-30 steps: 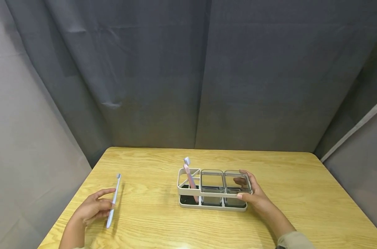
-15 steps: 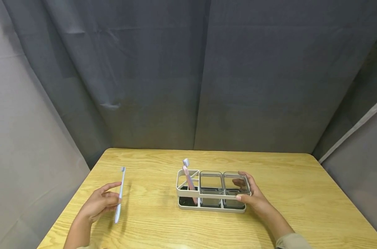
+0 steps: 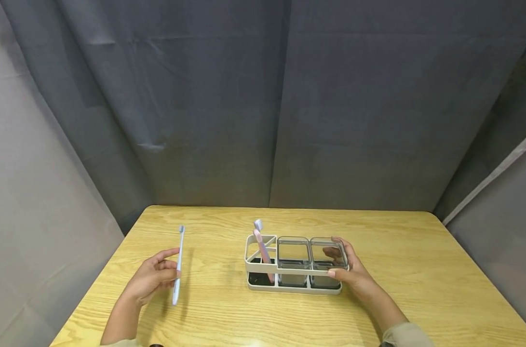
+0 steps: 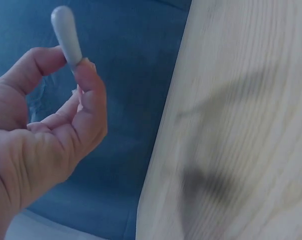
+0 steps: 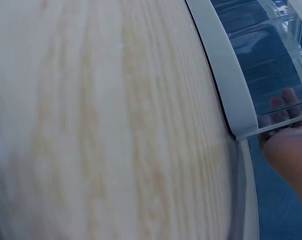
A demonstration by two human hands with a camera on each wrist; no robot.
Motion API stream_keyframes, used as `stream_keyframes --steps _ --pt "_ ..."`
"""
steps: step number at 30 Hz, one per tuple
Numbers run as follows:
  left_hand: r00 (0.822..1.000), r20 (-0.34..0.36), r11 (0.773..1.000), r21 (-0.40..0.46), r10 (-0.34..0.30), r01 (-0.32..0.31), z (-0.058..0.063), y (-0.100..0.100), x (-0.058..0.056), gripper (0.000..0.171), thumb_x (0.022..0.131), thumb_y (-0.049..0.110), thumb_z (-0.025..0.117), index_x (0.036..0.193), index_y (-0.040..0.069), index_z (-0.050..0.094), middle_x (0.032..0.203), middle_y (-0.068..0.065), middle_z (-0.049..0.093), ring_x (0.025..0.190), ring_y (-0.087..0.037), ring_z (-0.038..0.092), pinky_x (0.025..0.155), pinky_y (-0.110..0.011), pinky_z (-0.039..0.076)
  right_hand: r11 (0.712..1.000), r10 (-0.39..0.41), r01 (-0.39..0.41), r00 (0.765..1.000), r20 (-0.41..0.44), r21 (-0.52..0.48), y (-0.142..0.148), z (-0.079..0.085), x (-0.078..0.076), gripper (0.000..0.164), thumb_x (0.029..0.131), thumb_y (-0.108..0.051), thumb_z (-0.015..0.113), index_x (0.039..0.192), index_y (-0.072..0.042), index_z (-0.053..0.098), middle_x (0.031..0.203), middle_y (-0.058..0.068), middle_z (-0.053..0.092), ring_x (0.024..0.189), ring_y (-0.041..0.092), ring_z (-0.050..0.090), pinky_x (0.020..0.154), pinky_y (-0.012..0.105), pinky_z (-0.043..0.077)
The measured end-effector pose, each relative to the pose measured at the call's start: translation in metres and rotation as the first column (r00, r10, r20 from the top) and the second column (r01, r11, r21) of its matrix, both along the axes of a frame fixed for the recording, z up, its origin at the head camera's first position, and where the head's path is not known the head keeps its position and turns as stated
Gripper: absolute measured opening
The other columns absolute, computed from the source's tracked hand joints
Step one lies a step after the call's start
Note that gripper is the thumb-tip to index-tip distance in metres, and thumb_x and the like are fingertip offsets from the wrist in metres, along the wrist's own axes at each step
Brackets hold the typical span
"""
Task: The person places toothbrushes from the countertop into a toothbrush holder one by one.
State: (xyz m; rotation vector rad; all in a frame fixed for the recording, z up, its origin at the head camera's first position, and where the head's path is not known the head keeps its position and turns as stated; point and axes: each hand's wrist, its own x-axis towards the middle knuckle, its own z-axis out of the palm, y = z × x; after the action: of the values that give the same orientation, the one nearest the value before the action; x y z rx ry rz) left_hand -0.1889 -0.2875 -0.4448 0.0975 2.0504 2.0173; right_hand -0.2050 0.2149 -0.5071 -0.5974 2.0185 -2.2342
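We see the left hand raised a little above the wooden bench, on its left part, and it holds a light blue toothbrush between the thumb and the fingers, which are curled lightly around the lower part of the handle. The toothbrush stands almost upright, with the bristle head on top and the handle end pointing down, free of the bench surface. In the left wrist view the rounded end of the handle comes out between the thumb and the forefinger, so the grip is a pinch and not a full fist. The right hand is on the right end of a white holder rack that stands in the middle of the bench; its thumb lies on the front top edge and its fingers reach around the far side of the rightmost clear cup, so it clasps this end of the rack. A second clear cup sits just beside it in the middle compartment. In the left compartment a pink toothbrush leans tilted, head up. The blue toothbrush is well apart from the rack, to its left. Behind the bench hangs a grey curtain.
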Motion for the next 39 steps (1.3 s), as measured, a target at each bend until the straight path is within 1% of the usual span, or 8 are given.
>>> stream_keyframes --steps 6,12,15,18,23,29,34,39 --pt "1.0 -0.018 0.999 0.037 0.013 -0.012 0.003 0.015 -0.001 0.062 0.081 -0.01 0.058 0.137 -0.004 0.033 0.097 -0.014 0.047 0.069 -0.017 0.05 0.064 -0.031 0.047 1.0 0.009 -0.009 1.0 0.0 0.02 0.001 0.0 0.0 0.079 0.079 0.002 0.061 0.143 -0.007 0.016 0.133 0.032 0.029 0.122 0.037 0.032 0.091 0.03 0.042" --pt "0.999 -0.038 0.997 0.062 0.037 -0.035 0.008 0.03 -0.001 0.063 0.079 -0.01 0.06 0.137 -0.002 0.034 0.102 -0.015 0.045 0.073 -0.017 0.053 0.066 -0.029 0.048 0.999 0.017 -0.017 1.0 0.002 0.028 0.002 0.0 -0.001 0.079 0.08 0.001 0.061 0.144 -0.008 0.015 0.134 0.032 0.029 0.122 0.039 0.03 0.091 0.031 0.042" --pt "0.997 -0.05 0.996 0.069 0.056 -0.053 0.01 0.037 -0.001 0.062 0.079 -0.01 0.059 0.136 -0.001 0.036 0.101 -0.014 0.046 0.075 -0.018 0.054 0.067 -0.03 0.05 1.0 0.016 -0.016 1.0 0.003 0.024 0.001 0.001 -0.001 0.079 0.079 0.001 0.061 0.144 -0.008 0.015 0.134 0.032 0.029 0.122 0.04 0.03 0.09 0.031 0.042" --pt "0.996 -0.06 0.995 0.07 0.073 -0.068 0.012 0.043 -0.001 0.06 0.08 -0.009 0.059 0.135 -0.003 0.036 0.099 -0.013 0.046 0.076 -0.018 0.055 0.069 -0.031 0.051 1.0 0.023 -0.023 1.0 0.004 0.018 0.001 0.0 -0.002 0.08 0.079 0.002 0.061 0.144 -0.007 0.015 0.134 0.032 0.029 0.122 0.04 0.031 0.091 0.032 0.042" --pt "0.996 -0.062 0.995 0.084 0.062 -0.057 0.015 0.054 -0.001 0.058 0.08 -0.009 0.058 0.134 -0.005 0.036 0.094 -0.012 0.048 0.075 -0.019 0.053 0.066 -0.03 0.049 1.0 0.019 -0.019 1.0 0.007 0.022 0.001 0.001 -0.001 0.08 0.079 0.002 0.061 0.143 -0.007 0.015 0.134 0.032 0.029 0.122 0.039 0.031 0.091 0.03 0.042" --pt "0.996 -0.075 0.996 0.077 0.056 -0.05 0.019 0.066 -0.001 0.058 0.079 -0.009 0.058 0.133 -0.004 0.038 0.09 -0.012 0.048 0.073 -0.019 0.052 0.061 -0.029 0.049 0.999 0.008 -0.008 1.0 0.004 0.031 0.0 0.003 -0.002 0.079 0.079 0.002 0.061 0.144 -0.008 0.015 0.134 0.031 0.029 0.122 0.041 0.029 0.091 0.03 0.041" --pt "0.994 -0.099 0.997 0.075 0.045 -0.037 0.021 0.077 -0.002 0.057 0.079 -0.007 0.059 0.132 -0.001 0.04 0.092 -0.013 0.048 0.074 -0.021 0.054 0.063 -0.031 0.049 0.999 -0.015 0.015 1.0 -0.004 0.03 0.0 0.003 -0.003 0.08 0.079 0.002 0.062 0.143 -0.007 0.016 0.133 0.031 0.031 0.121 0.035 0.034 0.092 0.03 0.038" --pt "0.993 -0.096 0.995 0.084 0.069 -0.061 0.019 0.087 0.0 0.05 0.082 -0.006 0.058 0.129 0.002 0.043 0.091 -0.013 0.05 0.077 -0.023 0.053 0.065 -0.034 0.049 0.999 -0.009 0.009 1.0 -0.005 0.036 0.001 0.001 -0.001 0.079 0.079 0.001 0.062 0.143 -0.008 0.016 0.133 0.032 0.031 0.122 0.032 0.035 0.093 0.026 0.036"
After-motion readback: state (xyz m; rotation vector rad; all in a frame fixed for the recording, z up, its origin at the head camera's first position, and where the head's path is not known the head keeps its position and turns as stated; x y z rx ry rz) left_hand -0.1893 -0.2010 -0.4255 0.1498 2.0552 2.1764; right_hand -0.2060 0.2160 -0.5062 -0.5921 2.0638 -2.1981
